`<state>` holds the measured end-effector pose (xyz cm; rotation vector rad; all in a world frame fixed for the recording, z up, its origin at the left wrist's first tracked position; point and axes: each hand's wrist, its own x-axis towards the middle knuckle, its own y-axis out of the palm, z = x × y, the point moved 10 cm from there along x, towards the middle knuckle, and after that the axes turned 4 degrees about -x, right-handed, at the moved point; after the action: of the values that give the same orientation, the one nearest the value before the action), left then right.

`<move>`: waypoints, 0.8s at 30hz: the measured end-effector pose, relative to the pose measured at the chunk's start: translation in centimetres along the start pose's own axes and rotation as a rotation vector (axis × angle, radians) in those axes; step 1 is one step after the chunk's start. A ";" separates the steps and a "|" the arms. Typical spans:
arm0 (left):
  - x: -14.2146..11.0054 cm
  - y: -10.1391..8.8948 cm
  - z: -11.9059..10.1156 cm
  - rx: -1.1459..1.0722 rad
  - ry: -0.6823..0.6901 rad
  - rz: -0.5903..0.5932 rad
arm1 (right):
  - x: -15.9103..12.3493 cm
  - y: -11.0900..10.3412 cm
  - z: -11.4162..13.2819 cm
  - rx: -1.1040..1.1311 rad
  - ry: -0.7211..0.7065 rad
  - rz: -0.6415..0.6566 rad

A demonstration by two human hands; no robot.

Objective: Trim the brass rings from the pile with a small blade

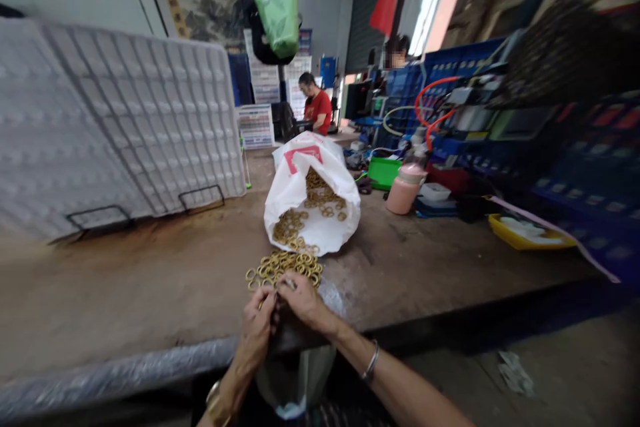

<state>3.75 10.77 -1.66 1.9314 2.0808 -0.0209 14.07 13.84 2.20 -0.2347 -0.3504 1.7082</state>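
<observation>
My left hand [259, 320] and my right hand [303, 299] meet at the table's front edge, fingertips pinched close together. Whatever lies between the fingers is too small and hidden to make out. Just beyond them is a loose pile of brass-coloured rings [285, 265], partly covered by my right hand. Behind the pile a white woven sack [340, 213] lies on its side, its mouth facing me. More of the same rings [290, 223] are inside it and spill towards the pile.
White wire racks [165, 127] stand on the left of the table [200, 267]. To the right are a pink bottle [404, 190], a green tray [384, 173] and a yellow tray [530, 240]. A person in a red shirt [319, 110] sits at the back. A green bag [277, 10] hangs overhead.
</observation>
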 end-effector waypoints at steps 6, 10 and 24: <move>-0.7 0.2 0.2 -0.105 -0.050 0.036 | -0.1 0.7 0.2 0.025 -0.048 0.066; -1.0 0.0 0.2 -0.166 -0.062 0.049 | -0.1 1.1 0.8 0.037 -0.094 0.094; -1.7 -0.5 -0.1 -0.254 -0.093 0.056 | -0.9 1.6 1.3 -0.370 -0.251 0.058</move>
<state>3.36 9.09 -1.24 1.7997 1.8688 0.1551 12.26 12.60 2.83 -0.3019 -0.8553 1.7243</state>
